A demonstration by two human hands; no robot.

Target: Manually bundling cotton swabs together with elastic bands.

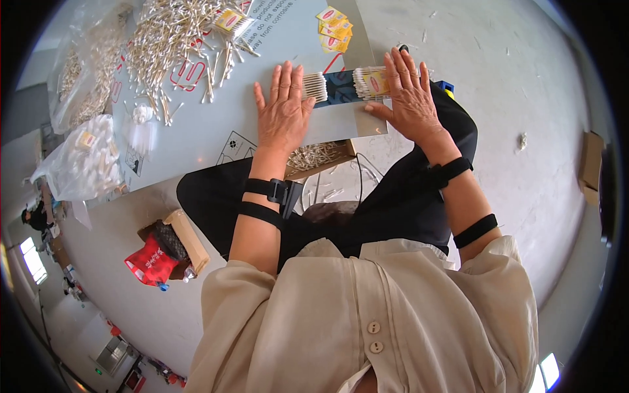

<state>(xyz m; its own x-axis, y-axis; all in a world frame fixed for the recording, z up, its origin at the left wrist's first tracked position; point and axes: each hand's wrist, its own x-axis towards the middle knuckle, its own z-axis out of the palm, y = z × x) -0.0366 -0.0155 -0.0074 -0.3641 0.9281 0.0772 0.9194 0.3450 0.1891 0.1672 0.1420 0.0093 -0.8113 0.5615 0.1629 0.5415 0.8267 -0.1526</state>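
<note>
My left hand [283, 108] lies flat on the grey table [216, 124], fingers stretched out. Beside its thumb is a neat row of cotton swabs [315, 87], partly hidden under the hand. My right hand [414, 98] is spread at the table's right edge. Its fingers rest against a second row of swabs [360, 84] with a yellow, white and red label card [375, 83] on it. A dark patterned strip [340, 88] runs between the two rows. Neither hand is closed around anything that I can see.
A large loose heap of swabs [170, 33] covers the far left, with another labelled bundle [229, 21]. Label cards [335, 29] lie at the back. Clear plastic bags [85, 160] sit left. An open box of swabs [318, 157] is below the table edge; a carton [187, 239] stands on the floor.
</note>
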